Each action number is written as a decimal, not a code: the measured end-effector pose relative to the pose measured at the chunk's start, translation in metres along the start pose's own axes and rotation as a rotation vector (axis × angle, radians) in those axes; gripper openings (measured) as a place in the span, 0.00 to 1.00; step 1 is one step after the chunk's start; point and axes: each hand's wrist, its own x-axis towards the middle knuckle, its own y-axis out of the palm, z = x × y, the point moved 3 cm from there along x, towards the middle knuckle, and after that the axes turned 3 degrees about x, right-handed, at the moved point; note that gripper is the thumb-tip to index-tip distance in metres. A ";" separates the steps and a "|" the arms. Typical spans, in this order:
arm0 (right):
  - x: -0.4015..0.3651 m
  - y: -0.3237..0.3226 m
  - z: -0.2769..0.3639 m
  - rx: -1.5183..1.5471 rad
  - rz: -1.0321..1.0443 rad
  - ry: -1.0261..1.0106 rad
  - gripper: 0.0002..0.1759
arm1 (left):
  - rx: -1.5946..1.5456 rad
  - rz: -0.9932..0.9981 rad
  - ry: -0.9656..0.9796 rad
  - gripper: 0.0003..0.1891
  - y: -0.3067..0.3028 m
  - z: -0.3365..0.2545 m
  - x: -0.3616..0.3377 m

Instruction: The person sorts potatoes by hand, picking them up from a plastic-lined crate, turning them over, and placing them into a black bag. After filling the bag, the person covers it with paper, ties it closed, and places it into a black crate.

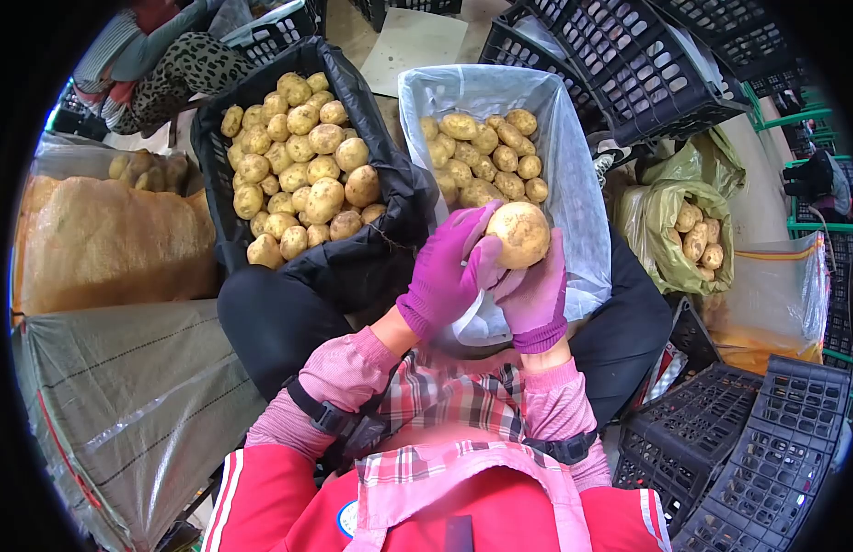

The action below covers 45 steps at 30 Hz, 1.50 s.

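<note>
A large round potato is held between my two gloved hands, above the near part of a crate lined with whitish plastic. My left hand, in a purple glove, grips it from the left side. From below and the right, my right hand closes on the same potato. Several potatoes lie in the far part of this crate. Left of it stands a crate with a black liner, heaped with potatoes.
An orange mesh sack and a grey sack are at the left. A green bag of potatoes stands at the right. Black crates lie at the lower right, others at the upper right. Another person sits at the upper left.
</note>
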 end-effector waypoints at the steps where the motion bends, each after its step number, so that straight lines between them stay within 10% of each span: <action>1: 0.001 0.002 -0.004 -0.009 -0.012 -0.032 0.37 | 0.018 -0.036 -0.011 0.20 0.000 0.000 0.000; 10: -0.008 0.000 0.001 -0.051 0.099 -0.031 0.35 | -0.294 -0.067 -0.240 0.20 0.004 0.025 0.005; 14: -0.012 0.015 0.035 -0.606 0.234 -0.354 0.41 | -0.835 0.326 -0.945 0.32 0.001 0.028 0.003; 22: -0.015 0.018 0.018 -1.134 0.125 -0.591 0.46 | -0.436 0.284 -0.326 0.30 -0.006 0.023 0.003; 26: -0.019 0.022 0.022 -1.289 0.003 -0.723 0.34 | -0.990 0.213 -0.594 0.30 -0.003 0.012 0.000; 28: -0.017 0.018 0.024 -1.251 -0.106 -0.809 0.19 | -0.916 0.235 -0.601 0.30 -0.008 0.001 -0.006; 34: -0.006 0.000 0.015 -1.081 -0.087 -0.367 0.17 | -0.634 0.105 -0.822 0.31 -0.094 0.035 0.010; 38: -0.005 -0.040 0.003 -1.086 -0.077 -0.407 0.16 | 0.301 0.103 -0.570 0.32 -0.223 0.147 0.029; 41: -0.008 -0.057 -0.002 -1.052 -0.108 -0.375 0.15 | 0.223 0.068 -1.026 0.34 -0.272 0.170 0.033; 45: -0.009 -0.069 0.008 -1.078 -0.135 -0.400 0.15 | 0.441 0.115 -1.002 0.24 -0.296 0.229 0.020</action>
